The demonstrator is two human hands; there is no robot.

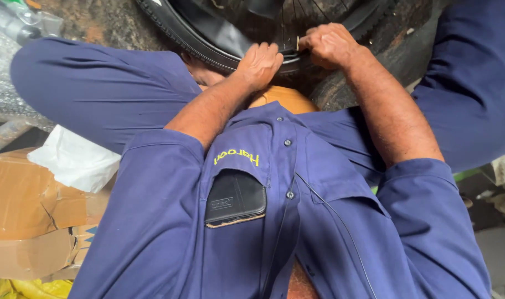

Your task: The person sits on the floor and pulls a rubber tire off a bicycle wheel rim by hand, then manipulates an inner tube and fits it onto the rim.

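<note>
Tyre (169,25), black, ribbed rubber, curving under our fingers: our left hand (259,63) presses curled fingers onto its edge; our right hand (330,44), clenched, pinches a thin metal stem (297,43) beside the spokes (302,14).

At twelve o'clock a black rubber tyre (169,30) showed a ribbed, matt tread, with thin metal spokes (297,16) inside it. Blue woven cloth, matt and creased, made the shirt (236,243) at six o'clock. At nine o'clock sat dull brown cardboard (25,216) and crumpled white paper (75,160).
</note>
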